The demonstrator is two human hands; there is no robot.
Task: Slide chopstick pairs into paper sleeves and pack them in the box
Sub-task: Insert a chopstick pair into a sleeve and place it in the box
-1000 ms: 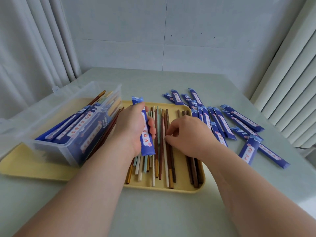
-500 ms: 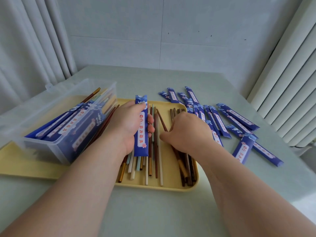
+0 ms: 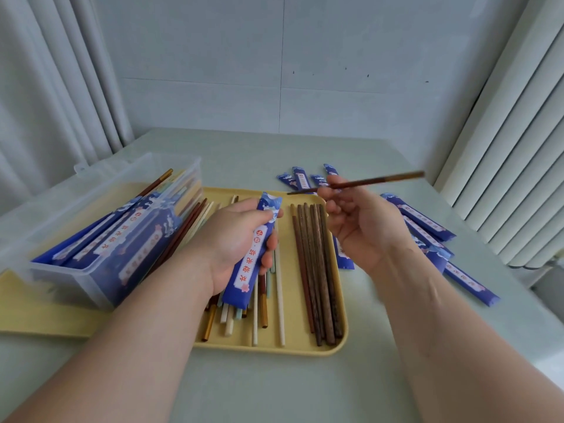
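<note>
Left hand [image 3: 235, 239]: fingers curled round one blue paper sleeve [image 3: 253, 261], over the yellow tray [image 3: 305, 346]. Right hand [image 3: 357, 227]: pinches a brown chopstick [image 3: 366, 181], lifted above the tray's far right. Clear box [image 3: 91, 279], holding sleeved pairs, left; spare sleeves [image 3: 424, 221] on desk [image 3: 274, 386], right.

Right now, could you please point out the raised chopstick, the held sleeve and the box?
raised chopstick [image 3: 366, 181]: head view, middle of its shaft.
held sleeve [image 3: 251, 261]: head view, printed white label.
box [image 3: 73, 282]: head view, near clear wall.
</note>
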